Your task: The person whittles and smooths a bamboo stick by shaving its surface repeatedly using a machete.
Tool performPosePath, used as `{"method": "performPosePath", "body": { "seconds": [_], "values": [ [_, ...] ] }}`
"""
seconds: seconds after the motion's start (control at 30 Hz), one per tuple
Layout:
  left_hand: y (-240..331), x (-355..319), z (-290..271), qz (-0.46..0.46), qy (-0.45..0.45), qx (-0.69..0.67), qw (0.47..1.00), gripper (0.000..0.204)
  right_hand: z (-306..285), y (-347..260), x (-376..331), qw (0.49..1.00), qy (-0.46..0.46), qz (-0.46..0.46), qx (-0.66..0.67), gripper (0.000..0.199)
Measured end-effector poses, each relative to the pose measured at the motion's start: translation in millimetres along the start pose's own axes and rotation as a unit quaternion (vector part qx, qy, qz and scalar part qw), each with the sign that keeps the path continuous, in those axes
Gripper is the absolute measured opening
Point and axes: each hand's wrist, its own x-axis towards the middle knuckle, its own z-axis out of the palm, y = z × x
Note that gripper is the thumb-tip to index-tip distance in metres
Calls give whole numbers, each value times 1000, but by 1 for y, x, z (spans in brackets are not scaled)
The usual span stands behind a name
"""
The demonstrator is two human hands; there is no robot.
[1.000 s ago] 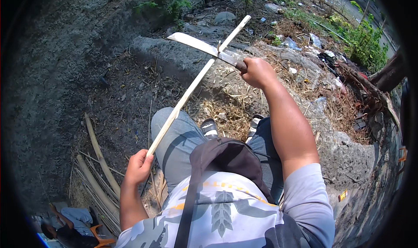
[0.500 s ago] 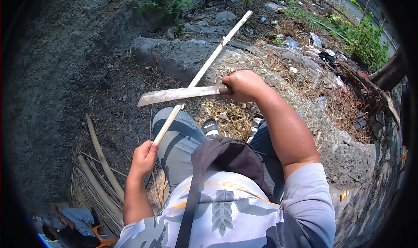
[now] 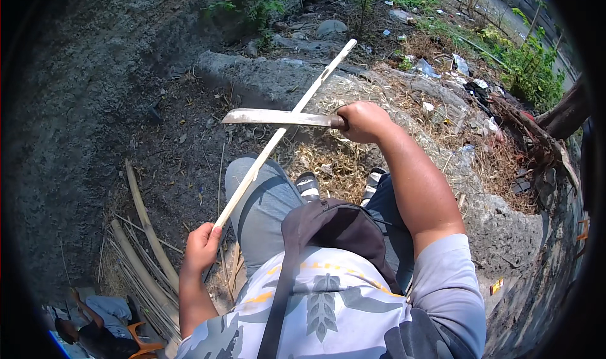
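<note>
My left hand (image 3: pixel 201 248) is closed round the near end of a long pale wooden strip (image 3: pixel 268 149), perhaps split bamboo. The strip slants up and away to the right, past my left knee. My right hand (image 3: pixel 365 122) grips the dark handle of a machete (image 3: pixel 271 117), whose worn metal blade points left. The blade lies across the strip beyond its middle, apparently touching it. A raised sliver shows on the strip nearer my left hand, and a notch-like mark near its far end.
Several long bamboo pieces (image 3: pixel 144 217) lie to my left. A rough wall (image 3: pixel 69 106) rises beyond them. At lower left a person (image 3: pixel 101 327) sits on an orange chair. Dry litter covers a stone ledge (image 3: pixel 410 116) ahead; a tree trunk (image 3: pixel 565 110) stands at right.
The machete has moved right and slightly away from me along the strip. My left hand has drawn the strip back toward me and a little left.
</note>
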Motion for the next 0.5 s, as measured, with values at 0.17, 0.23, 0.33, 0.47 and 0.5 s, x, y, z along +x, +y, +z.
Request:
{"method": "performPosePath", "body": {
  "seconds": [0.17, 0.23, 0.33, 0.47, 0.5],
  "values": [
    [-5, 7, 5, -12, -9, -23, 1000, 33, 3, -15, -1, 993, 44, -110, -17, 16],
    [-11, 3, 1, -17, -4, -40, 999, 33, -5, -2, -3, 994, 63, -90, -15, 15],
    [-21, -3, -10, 36, 71, 3, 997, 33, -4, 59, 3, 979, 118, 47, 158, 25],
    [-27, -5, -14, 44, 80, 10, 996, 31, 7, 118, 8, 948, 140, 195, 210, 32],
    [-25, -4, -11, 43, 79, 18, 996, 31, 1, 106, 4, 951, 134, 205, 188, 33]
  ]
}}
